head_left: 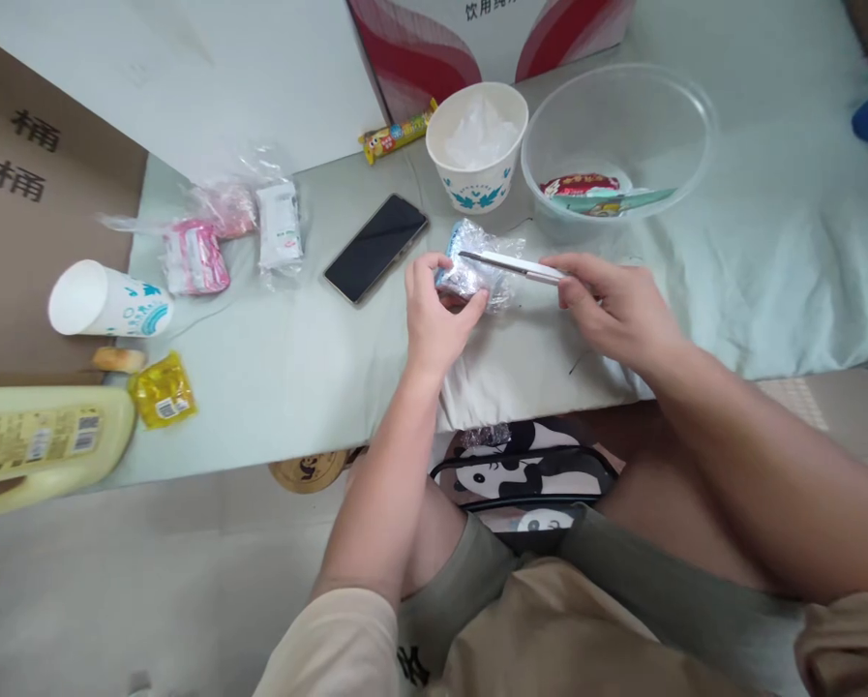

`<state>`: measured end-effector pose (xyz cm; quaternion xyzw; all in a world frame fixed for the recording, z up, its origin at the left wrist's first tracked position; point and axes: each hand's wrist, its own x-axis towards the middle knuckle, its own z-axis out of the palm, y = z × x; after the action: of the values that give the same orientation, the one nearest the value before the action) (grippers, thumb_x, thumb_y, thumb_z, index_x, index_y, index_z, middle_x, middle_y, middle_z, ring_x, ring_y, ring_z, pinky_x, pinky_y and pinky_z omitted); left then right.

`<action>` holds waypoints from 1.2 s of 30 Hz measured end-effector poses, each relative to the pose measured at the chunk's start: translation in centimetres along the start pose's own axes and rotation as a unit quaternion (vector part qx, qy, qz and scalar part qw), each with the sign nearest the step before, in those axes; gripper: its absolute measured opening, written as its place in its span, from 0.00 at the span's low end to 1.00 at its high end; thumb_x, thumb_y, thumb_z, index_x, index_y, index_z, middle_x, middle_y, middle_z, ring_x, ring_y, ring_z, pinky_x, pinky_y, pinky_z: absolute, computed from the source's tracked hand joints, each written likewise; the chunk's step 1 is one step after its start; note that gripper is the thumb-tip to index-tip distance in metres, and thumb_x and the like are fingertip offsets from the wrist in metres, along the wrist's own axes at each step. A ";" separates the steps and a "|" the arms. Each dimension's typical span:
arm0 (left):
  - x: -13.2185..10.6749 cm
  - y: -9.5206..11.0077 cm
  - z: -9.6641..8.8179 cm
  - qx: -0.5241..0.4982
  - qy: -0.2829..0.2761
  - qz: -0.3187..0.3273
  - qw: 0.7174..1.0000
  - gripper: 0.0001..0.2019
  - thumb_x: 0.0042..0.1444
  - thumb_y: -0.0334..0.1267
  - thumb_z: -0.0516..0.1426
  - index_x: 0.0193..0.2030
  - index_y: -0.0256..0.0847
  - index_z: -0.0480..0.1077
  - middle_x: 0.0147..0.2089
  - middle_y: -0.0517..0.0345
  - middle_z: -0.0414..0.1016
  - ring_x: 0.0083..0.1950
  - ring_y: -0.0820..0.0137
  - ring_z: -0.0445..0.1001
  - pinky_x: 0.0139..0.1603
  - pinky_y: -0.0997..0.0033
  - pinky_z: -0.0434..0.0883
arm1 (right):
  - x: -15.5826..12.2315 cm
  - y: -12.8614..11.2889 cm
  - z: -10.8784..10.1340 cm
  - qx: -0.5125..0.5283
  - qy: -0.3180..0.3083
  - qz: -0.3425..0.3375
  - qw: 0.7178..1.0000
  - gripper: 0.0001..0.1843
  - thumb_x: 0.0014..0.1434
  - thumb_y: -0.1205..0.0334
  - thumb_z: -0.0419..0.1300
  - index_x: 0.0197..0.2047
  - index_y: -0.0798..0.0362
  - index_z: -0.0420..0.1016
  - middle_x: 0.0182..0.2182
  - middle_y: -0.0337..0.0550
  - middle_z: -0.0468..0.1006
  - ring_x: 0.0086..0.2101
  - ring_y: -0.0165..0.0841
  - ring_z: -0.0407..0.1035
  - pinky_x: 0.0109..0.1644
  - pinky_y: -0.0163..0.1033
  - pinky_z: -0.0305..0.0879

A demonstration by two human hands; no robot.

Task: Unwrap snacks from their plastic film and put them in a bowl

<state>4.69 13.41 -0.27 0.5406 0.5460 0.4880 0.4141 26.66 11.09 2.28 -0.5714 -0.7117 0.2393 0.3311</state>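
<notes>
My left hand (440, 319) is closed on a small package in clear bubble wrap (468, 271), with the thumb and fingers on its near and left sides. Some blue shows through the wrap; what lies inside I cannot make out. In my right hand (618, 305) is a white utility knife (531, 266), gripped between thumb and fingers. Its long dark blade points left and lies over the wrapped package. Whether the blade touches the wrap is hard to tell. Just behind the package stands a paper cup (481, 184) with crumpled white plastic in it.
A black phone (376, 247) lies left of my hands. A clear plastic tub (622, 208) with packets stands back right. Leftward are wrapped packs (195, 259), a tipped paper cup (110, 300), a yellow packet (164, 390) and a bottle (48, 436). Boxes (259, 77) line the back.
</notes>
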 end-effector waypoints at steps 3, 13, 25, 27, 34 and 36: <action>-0.1 0.0 0.2 0.009 -0.001 -0.007 1.000 0.27 0.50 0.41 0.72 0.53 0.47 0.66 0.54 0.54 0.68 0.54 0.66 0.74 0.55 0.66 0.75 | -0.1 0.5 0.3 0.007 0.012 -0.015 1.000 0.18 0.68 0.47 0.55 0.54 0.42 0.80 0.33 0.42 0.82 0.33 0.40 0.76 0.41 0.46 0.71; 1.3 -1.1 -1.8 -0.011 0.047 -0.008 0.999 0.29 0.46 0.45 0.72 0.49 0.46 0.62 0.50 0.58 0.68 0.44 0.72 0.73 0.46 0.72 0.72 | -0.6 2.2 -0.5 -0.059 -0.005 -0.004 0.998 0.17 0.64 0.54 0.58 0.52 0.42 0.84 0.33 0.43 0.83 0.34 0.44 0.76 0.37 0.47 0.69; 1.3 -0.9 -4.1 0.145 0.132 0.072 0.978 0.16 0.55 0.47 0.67 0.44 0.46 0.68 0.48 0.55 0.68 0.55 0.64 0.69 0.60 0.64 0.68 | 0.0 4.0 -0.7 -0.106 0.088 0.040 0.990 0.16 0.68 0.51 0.54 0.53 0.45 0.75 0.41 0.51 0.77 0.46 0.52 0.73 0.51 0.59 0.67; 1.3 -0.6 -4.0 0.141 0.101 0.100 0.980 0.19 0.53 0.47 0.68 0.47 0.45 0.69 0.52 0.53 0.69 0.61 0.61 0.68 0.64 0.61 0.67 | 0.1 4.4 -0.3 -0.112 0.115 0.018 0.987 0.15 0.67 0.50 0.54 0.52 0.46 0.74 0.40 0.51 0.77 0.46 0.52 0.72 0.52 0.60 0.67; 0.7 0.4 -3.0 0.162 -0.026 0.088 0.982 0.17 0.45 0.39 0.72 0.41 0.45 0.73 0.59 0.50 0.71 0.67 0.55 0.67 0.74 0.50 0.60 | 0.0 4.9 0.9 -0.153 0.141 -0.005 0.978 0.13 0.65 0.52 0.56 0.48 0.48 0.74 0.40 0.52 0.78 0.45 0.51 0.70 0.52 0.60 0.65; 0.7 0.4 -3.0 0.123 -0.025 0.080 0.989 0.14 0.48 0.40 0.70 0.40 0.45 0.74 0.57 0.50 0.73 0.65 0.56 0.70 0.72 0.52 0.62 | 0.0 4.8 0.8 -0.169 0.139 0.002 0.976 0.11 0.63 0.54 0.57 0.44 0.49 0.75 0.41 0.54 0.77 0.46 0.53 0.70 0.52 0.61 0.65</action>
<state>1.74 13.84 0.75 0.6411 0.5468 0.4350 0.3174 29.19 12.27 -1.73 -0.6484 -0.6876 0.0349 0.3248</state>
